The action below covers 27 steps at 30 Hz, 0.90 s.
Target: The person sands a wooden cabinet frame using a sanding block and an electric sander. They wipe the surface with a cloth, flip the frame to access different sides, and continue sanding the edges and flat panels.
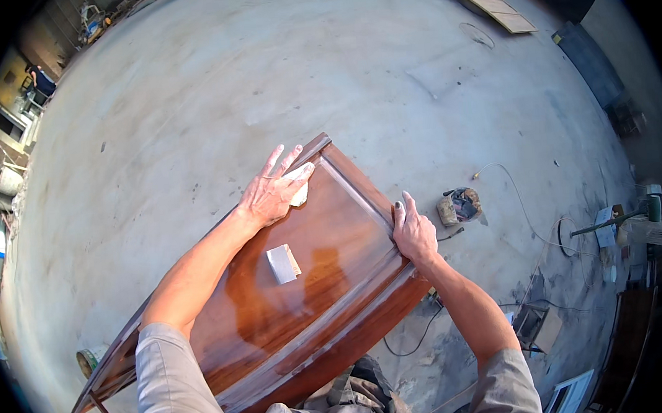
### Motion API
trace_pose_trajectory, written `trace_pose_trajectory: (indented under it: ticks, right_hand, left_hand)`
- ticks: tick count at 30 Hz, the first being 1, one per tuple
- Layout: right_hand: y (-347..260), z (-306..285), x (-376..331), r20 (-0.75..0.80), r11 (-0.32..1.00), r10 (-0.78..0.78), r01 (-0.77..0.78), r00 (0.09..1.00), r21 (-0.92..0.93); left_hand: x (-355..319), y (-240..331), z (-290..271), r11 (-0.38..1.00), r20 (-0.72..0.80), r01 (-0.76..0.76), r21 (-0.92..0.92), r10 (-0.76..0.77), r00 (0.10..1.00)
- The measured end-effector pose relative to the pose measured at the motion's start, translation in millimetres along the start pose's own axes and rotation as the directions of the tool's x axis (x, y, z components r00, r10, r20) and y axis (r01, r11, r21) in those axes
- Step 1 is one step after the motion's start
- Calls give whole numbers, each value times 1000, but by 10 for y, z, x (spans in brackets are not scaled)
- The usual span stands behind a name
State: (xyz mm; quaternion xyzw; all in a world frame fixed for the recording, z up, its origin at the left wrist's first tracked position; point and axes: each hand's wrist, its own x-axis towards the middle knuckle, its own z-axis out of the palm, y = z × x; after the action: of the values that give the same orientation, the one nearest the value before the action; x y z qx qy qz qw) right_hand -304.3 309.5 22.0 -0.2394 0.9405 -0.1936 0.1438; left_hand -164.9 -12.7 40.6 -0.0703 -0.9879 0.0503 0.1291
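Observation:
A glossy reddish-brown wooden panel with a raised frame lies tilted in front of me. Whitish dust streaks its borders. At its far corner my left hand presses a pale folded pad against the surface, fingers partly spread; whether the pad is cloth or sandpaper is unclear. My right hand is curled over the panel's right edge, thumb pointing away from me and some fingers hidden. Midway across the panel rests a folded piece of grey sandpaper with a tan side showing.
A bag-like container stands on the concrete floor right of the panel, near a thin cable. A box-shaped device sits nearer on the right. A flat board lies at far right. Far left, another person is visible.

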Motion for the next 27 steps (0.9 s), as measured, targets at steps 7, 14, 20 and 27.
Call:
trace_pose_trajectory:
  ticks: [7, 14, 20, 27]
  right_hand:
    - [19, -6, -25, 13, 1000, -20, 20, 1000, 3]
    - [26, -1, 28, -8, 999, -32, 32, 999, 11]
    - [30, 21, -9, -29, 998, -56, 56, 998, 25]
    - [-34, 10, 0, -15, 998, -65, 65, 998, -18]
  left_hand:
    - [45, -7, -15, 996, -95, -53, 75, 60, 994]
    - [129, 0, 4, 999, -158, -38, 25, 41, 987]
    - [81, 60, 33, 993, 2, 68, -95, -68, 998]
    - [-383, 134, -114, 932, 3, 149, -329, -157, 988]
